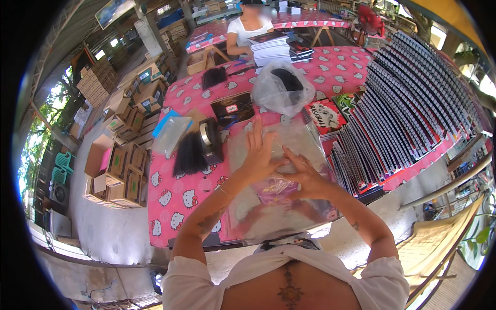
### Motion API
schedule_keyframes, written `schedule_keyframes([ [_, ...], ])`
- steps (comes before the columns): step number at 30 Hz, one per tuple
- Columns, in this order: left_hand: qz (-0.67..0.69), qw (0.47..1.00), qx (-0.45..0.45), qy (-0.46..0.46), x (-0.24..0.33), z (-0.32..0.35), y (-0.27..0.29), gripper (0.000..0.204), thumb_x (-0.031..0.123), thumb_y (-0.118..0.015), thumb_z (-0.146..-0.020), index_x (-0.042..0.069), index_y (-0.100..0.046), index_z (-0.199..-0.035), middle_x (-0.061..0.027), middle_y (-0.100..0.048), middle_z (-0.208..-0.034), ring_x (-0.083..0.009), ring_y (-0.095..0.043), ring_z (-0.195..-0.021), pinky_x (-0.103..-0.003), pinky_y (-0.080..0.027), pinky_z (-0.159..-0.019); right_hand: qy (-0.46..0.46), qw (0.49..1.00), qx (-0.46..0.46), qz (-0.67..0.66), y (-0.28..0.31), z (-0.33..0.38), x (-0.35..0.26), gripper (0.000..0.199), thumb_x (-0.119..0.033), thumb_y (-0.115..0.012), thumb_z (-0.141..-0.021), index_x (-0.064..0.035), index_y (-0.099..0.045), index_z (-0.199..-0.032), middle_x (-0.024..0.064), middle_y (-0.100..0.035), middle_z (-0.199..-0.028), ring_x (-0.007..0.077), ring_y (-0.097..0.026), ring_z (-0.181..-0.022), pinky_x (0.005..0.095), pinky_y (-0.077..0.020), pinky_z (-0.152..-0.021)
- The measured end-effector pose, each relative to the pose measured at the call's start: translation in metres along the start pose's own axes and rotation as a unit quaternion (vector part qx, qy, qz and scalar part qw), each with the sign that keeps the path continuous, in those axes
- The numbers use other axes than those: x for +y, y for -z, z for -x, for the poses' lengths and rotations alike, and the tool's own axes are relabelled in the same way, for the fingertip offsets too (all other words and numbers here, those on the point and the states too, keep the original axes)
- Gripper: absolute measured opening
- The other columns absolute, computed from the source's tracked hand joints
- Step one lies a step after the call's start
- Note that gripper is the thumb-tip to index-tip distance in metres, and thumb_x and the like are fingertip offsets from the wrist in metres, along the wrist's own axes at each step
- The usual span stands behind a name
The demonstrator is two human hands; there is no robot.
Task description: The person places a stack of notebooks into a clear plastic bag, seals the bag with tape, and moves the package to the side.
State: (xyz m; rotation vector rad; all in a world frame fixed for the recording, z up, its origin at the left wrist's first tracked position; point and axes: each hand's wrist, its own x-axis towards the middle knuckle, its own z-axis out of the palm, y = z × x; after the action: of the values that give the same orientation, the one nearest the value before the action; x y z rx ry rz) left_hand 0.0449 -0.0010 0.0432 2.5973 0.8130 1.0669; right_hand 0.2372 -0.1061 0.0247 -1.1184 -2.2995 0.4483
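Both hands flat on a clear plastic sleeve (289,155) lying on the pink-patterned worktop (170,206), at the near edge in front of the person. Left hand (260,155): fingers spread and extended away from the body, palm pressing on the sleeve, grip wide, holding nothing. Right hand (305,174): fingers pointing left toward the left hand, fingertips touching or just overlapping it, also pressing flat, not closed on anything. Under the hands, inside or beneath the sleeve, a small pinkish-purple item (276,190); can't tell what it is through the glare.

Just left of the sleeve: black tape dispenser (211,139), upright. Left of that, a bundle of black strands (189,155) lying on the worktop, touching or just beside the dispenser. Further left-back, a stack of clear bags with blue edge (170,132). Behind the sleeve: a dark flat card pack (232,109) and a crumpled clear plastic bag (281,90) with something black inside. Right of the sleeve: printed booklets (325,114), then long overlapping rows of dark booklets (403,98) fanned across the right side of the worktop.

Far end: another person in a white top (247,28) beside a tall stack of booklets (269,49). Cardboard boxes (116,170) piled on the floor to the left.
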Motion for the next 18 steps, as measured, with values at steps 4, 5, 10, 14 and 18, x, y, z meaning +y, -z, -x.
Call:
schedule_keyframes([
  [4, 0.204, 0.975, -0.045, 0.068, 0.012, -0.002, 0.04, 0.07, 0.03, -0.084, -0.071, 0.019, -0.051, -0.132, -0.0223, -0.014, -0.158, -0.0481, -0.02, -0.14, -0.062, -0.013, -0.114, -0.062, 0.971, 0.121, -0.195, -0.002, -0.01, 0.035, 0.064, -0.04, -0.081, -0.076, -0.0136, -0.061, -0.131, 0.0236, -0.033, -0.15, 0.0343, -0.034, -0.14, 0.0514, -0.0316, -0.111],
  [5, 0.197, 0.977, -0.04, 0.071, 0.027, 0.002, 0.058, 0.07, 0.03, -0.084, -0.071, 0.019, -0.051, -0.132, -0.0223, -0.014, -0.158, -0.0481, -0.02, -0.14, -0.062, -0.013, -0.114, -0.053, 0.972, 0.118, -0.198, -0.002, -0.022, 0.04, 0.064, -0.04, -0.081, -0.076, -0.0136, -0.061, -0.131, 0.0236, -0.033, -0.15, 0.0343, -0.034, -0.14, 0.0514, -0.0316, -0.111],
  [10, -0.167, 0.967, -0.072, -0.178, 0.074, -0.006, 0.092, 0.027, 0.017, -0.076, -0.079, 0.013, -0.068, -0.104, -0.0199, -0.045, -0.143, -0.0326, -0.039, -0.135, -0.055, -0.017, -0.115, -0.126, 0.91, 0.044, -0.393, 0.016, -0.083, 0.052, 0.059, -0.034, -0.08, -0.079, -0.0048, -0.061, -0.127, 0.0172, -0.056, -0.13, 0.0217, -0.054, -0.118, 0.0317, -0.0517, -0.082],
  [14, 0.094, 0.988, 0.116, 0.031, 0.073, -0.012, 0.14, 0.021, 0.007, -0.073, -0.079, 0.005, -0.069, -0.099, -0.0182, -0.058, -0.124, -0.0318, -0.051, -0.122, -0.044, -0.038, -0.104, -0.201, 0.929, -0.011, -0.31, 0.036, -0.098, 0.017, 0.07, -0.03, -0.083, -0.076, -0.0036, -0.053, -0.134, 0.0144, -0.057, -0.13, 0.0202, -0.052, -0.12, 0.0343, -0.0491, -0.088],
  [18, -0.072, 0.996, 0.026, -0.054, 0.064, 0.008, 0.091, 0.026, 0.006, -0.075, -0.078, 0.002, -0.069, -0.103, -0.0184, -0.057, -0.126, -0.0318, -0.052, -0.12, -0.042, -0.042, -0.1, -0.013, 0.957, 0.156, -0.243, 0.022, -0.09, 0.042, 0.083, -0.023, -0.086, -0.073, -0.0037, -0.044, -0.142, 0.012, -0.057, -0.128, 0.02, -0.051, -0.121, 0.036, -0.0435, -0.097],
])
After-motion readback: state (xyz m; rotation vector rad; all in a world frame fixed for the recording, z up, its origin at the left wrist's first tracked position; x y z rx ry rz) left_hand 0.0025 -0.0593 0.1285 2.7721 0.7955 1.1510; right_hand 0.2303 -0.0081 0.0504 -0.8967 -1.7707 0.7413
